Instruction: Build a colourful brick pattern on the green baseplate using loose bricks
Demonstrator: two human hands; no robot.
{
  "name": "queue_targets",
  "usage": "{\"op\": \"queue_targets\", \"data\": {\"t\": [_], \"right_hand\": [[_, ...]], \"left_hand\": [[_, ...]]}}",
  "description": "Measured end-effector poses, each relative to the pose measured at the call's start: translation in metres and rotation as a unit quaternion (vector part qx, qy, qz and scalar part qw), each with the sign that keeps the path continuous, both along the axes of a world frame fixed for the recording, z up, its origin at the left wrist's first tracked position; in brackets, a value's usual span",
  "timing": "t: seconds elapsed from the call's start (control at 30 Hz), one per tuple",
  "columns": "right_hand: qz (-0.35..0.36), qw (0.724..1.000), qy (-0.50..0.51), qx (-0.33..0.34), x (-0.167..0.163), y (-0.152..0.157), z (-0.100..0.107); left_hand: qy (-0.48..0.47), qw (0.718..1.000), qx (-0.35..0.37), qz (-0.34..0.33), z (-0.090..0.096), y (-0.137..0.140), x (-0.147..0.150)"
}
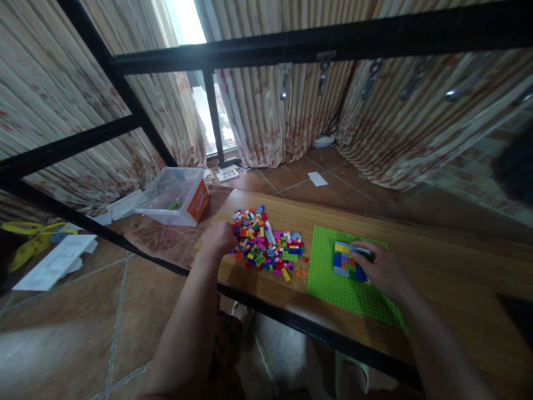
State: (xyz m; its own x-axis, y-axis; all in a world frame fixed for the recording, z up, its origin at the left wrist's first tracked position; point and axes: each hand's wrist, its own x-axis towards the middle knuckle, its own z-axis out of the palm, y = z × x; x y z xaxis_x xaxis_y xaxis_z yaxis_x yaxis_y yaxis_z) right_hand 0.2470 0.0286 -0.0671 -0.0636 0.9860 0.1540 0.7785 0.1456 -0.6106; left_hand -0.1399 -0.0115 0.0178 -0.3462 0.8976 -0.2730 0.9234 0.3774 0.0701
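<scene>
My left hand [219, 240] is at the left edge of a heap of mixed toy building bricks [260, 244]. Its fingers curl down toward the bricks, and whatever is between them is hidden. To the right of the heap lies a green studded baseplate [325, 278] on the bench. On it sits a low block of toy bricks [343, 261] in yellow, blue, red, green and grey. My right hand [378, 265] grips this block from its right side, hiding that edge. Something dark [364, 253] shows by the fingers, too blurred to name.
The wooden bench [433, 266] has a dark front edge. Several small orange bricks [300, 273] lie between heap and baseplate. A clear plastic tub [175, 194] with an orange label stands on a floor mat at left. Black metal bars [266, 53] cross ahead, before curtains [283, 122].
</scene>
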Motion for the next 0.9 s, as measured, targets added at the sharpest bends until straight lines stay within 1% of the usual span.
{"op": "queue_targets", "data": {"t": [0.1, 0.2, 0.33, 0.43, 0.5, 0.57, 0.6, 0.67, 0.7, 0.77, 0.8, 0.87, 0.9], "right_hand": [[-0.002, 1.000, -0.004, -0.005, -0.002, -0.001, 0.002], [-0.001, 1.000, -0.005, -0.007, -0.005, -0.003, 0.007], [-0.005, 1.000, 0.002, 0.003, -0.008, -0.006, 0.016], [-0.025, 0.999, 0.024, 0.009, -0.008, -0.007, 0.022], [-0.041, 0.998, 0.053, 0.021, -0.008, -0.008, 0.025], [-0.038, 0.994, 0.098, 0.034, -0.010, -0.009, 0.030], [-0.026, 0.991, 0.124, 0.039, -0.012, -0.011, 0.033], [0.015, 0.985, 0.166, 0.041, -0.019, -0.015, 0.039], [0.046, 0.981, 0.183, 0.035, -0.023, -0.017, 0.041], [0.121, 0.972, 0.201, 0.018, -0.031, -0.023, 0.047], [0.158, 0.967, 0.201, 0.010, -0.035, -0.025, 0.049], [0.217, 0.958, 0.187, -0.005, -0.039, -0.030, 0.052], [0.233, 0.956, 0.179, -0.009, -0.040, -0.031, 0.053]], "left_hand": [[0.004, 1.000, 0.013, -0.012, 0.000, 0.000, -0.001], [-0.028, 0.999, 0.034, -0.030, 0.000, 0.001, -0.007], [-0.115, 0.990, 0.060, -0.054, 0.005, 0.002, -0.013], [-0.207, 0.971, 0.071, -0.100, 0.009, 0.006, -0.004], [-0.271, 0.949, 0.078, -0.142, 0.008, 0.009, 0.013], [-0.329, 0.921, 0.086, -0.191, 0.004, 0.011, 0.040], [-0.352, 0.907, 0.080, -0.218, 0.000, 0.012, 0.056], [-0.410, 0.878, 0.060, -0.240, -0.010, 0.011, 0.090], [-0.454, 0.854, 0.039, -0.251, -0.016, 0.011, 0.107], [-0.523, 0.814, -0.002, -0.254, -0.026, 0.009, 0.134], [-0.551, 0.798, -0.017, -0.243, -0.030, 0.008, 0.145], [-0.594, 0.780, -0.026, -0.197, -0.034, 0.008, 0.160], [-0.609, 0.774, -0.029, -0.173, -0.035, 0.009, 0.164]]}}
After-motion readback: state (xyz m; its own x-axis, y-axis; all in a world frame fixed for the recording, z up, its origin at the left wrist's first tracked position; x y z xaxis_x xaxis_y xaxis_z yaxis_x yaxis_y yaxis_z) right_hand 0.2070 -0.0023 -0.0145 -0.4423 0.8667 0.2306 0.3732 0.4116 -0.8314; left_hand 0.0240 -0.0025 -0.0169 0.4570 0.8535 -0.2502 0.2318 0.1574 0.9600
